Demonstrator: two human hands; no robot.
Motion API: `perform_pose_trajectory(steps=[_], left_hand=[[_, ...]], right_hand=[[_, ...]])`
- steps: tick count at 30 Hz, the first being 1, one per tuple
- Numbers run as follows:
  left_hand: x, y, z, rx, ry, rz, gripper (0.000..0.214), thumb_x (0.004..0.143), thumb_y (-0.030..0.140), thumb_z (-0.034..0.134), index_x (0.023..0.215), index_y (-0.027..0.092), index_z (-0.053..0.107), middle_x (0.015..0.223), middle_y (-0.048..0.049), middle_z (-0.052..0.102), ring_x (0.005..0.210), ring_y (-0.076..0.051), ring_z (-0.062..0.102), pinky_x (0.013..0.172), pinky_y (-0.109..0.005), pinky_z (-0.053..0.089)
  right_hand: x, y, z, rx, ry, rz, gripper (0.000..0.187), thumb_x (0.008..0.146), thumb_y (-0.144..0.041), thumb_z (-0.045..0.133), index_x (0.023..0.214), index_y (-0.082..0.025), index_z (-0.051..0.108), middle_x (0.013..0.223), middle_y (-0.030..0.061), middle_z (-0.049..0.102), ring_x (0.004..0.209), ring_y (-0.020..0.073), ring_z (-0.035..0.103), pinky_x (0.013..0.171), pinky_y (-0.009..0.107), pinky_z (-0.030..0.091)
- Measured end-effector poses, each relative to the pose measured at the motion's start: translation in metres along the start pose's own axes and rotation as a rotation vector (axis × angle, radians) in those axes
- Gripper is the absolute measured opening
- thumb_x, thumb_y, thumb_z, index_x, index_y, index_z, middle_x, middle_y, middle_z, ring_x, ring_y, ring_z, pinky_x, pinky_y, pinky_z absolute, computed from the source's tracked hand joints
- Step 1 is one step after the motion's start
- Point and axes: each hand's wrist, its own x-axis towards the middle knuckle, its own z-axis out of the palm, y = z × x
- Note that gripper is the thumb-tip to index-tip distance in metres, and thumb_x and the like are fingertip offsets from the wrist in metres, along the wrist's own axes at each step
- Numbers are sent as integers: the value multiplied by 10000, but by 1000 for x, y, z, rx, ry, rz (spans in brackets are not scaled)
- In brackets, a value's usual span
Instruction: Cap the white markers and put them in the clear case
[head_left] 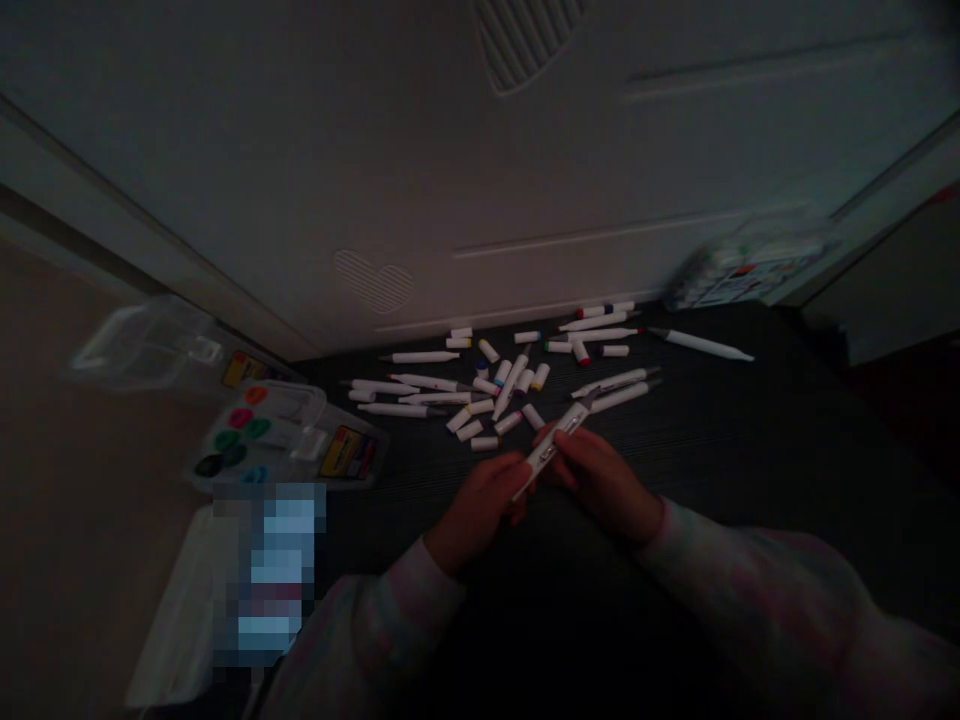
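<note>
Both my hands grip one white marker pen (545, 455), tilted up to the right, its dark tip end uncapped. My left hand (487, 500) pinches the lower end. My right hand (596, 475) closes around the middle, near the printed label. Just beyond my hands, several loose white caps with coloured ends, such as a yellow-banded cap (539, 377) and a red-ended cap (580, 351), are scattered on the dark table. Among them lie several uncapped white markers, including one upright-lying marker (512, 386), one at the left (420, 357) and one at the far right (705, 346).
At the left stands an open clear plastic case (300, 425) with several coloured marker ends inside and its lid (150, 345) tipped back. A lit, blurred-out screen (277, 570) lies nearer. Another clear packed case (750, 270) leans against the white panel (420, 150) at the back right.
</note>
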Motion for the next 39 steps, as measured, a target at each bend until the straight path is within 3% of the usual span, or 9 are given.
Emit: perform_pose_trajectory(steps=[13, 39], left_hand=[[-1, 1, 0, 22, 7, 1, 308, 744, 451, 495, 648, 158, 485, 445, 77, 346, 392, -60, 323, 423, -219, 265], [-1, 5, -1, 132, 12, -22, 309, 759, 436, 470, 700, 140, 534, 488, 48, 420, 423, -72, 378, 445, -220, 251]], right_hand=[[-1, 0, 0, -16, 2, -10, 289, 698, -449, 625, 730, -164, 591, 408, -66, 392, 436, 99, 349, 493, 276, 260], [-1, -1, -1, -14, -26, -7, 339, 704, -463, 618, 847, -156, 603, 399, -74, 402, 467, 127, 452, 512, 279, 289]])
